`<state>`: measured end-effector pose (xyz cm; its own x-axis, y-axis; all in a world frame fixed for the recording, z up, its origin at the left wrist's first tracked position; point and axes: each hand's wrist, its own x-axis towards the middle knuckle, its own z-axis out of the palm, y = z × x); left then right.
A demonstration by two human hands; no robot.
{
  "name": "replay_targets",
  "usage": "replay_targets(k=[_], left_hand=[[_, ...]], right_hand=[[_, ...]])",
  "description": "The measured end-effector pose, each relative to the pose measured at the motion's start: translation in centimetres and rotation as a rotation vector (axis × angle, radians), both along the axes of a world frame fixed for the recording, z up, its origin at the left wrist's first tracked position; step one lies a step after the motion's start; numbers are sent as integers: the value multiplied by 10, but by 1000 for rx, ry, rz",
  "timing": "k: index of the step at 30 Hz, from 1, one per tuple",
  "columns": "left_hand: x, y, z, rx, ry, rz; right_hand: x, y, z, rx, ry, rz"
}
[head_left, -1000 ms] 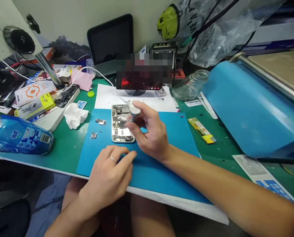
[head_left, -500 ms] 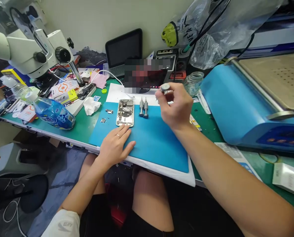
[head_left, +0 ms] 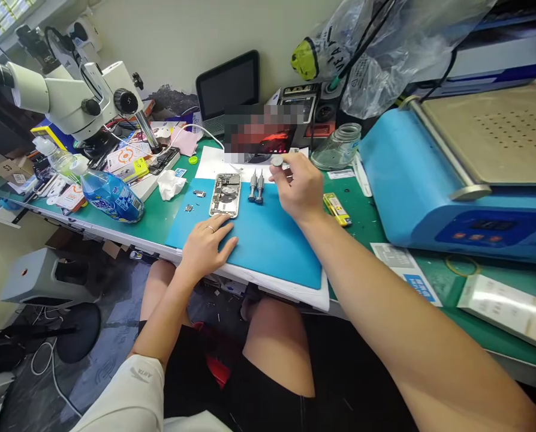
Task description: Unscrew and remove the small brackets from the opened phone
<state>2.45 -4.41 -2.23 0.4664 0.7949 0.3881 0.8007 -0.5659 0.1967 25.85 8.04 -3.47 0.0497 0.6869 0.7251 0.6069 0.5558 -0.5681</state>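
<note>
An opened smartphone lies on the blue mat, its inner parts bare. My left hand rests flat on the mat, fingers spread, with the fingertips at the phone's near edge. Over the mat's right side, my right hand is closed around a screwdriver; its round grey cap shows, while the fingers hide most of the shaft. Two grey screwdrivers lie side by side right of the phone. Small phone parts sit to its left.
A microscope stands at the back left, near a blue liquid bottle and crumpled tissue. Behind the mat are a laptop and a partly blurred screen. At right are a glass jar and a blue heating machine.
My right hand, still holding the screwdriver, has shifted left, closer to the two lying screwdrivers. My left hand stays by the phone's near edge. The camera view has also shifted.
</note>
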Motion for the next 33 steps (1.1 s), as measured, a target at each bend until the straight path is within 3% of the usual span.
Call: replay_targets(k=[16,25,29,33], left_hand=[[-8,5,-3,-25,11,-76],[-6,5,-2,-69,-29,-89],[-6,7,9,-132,-15,-108],[-13,10,36,-187,14,-162]], right_hand=[[-19,-1,13,-50,-245,42],[-20,-1,1,-45,-355,80],[-13,-2,4,-28,-359,64],[-8,-2,10,-18,-355,21]])
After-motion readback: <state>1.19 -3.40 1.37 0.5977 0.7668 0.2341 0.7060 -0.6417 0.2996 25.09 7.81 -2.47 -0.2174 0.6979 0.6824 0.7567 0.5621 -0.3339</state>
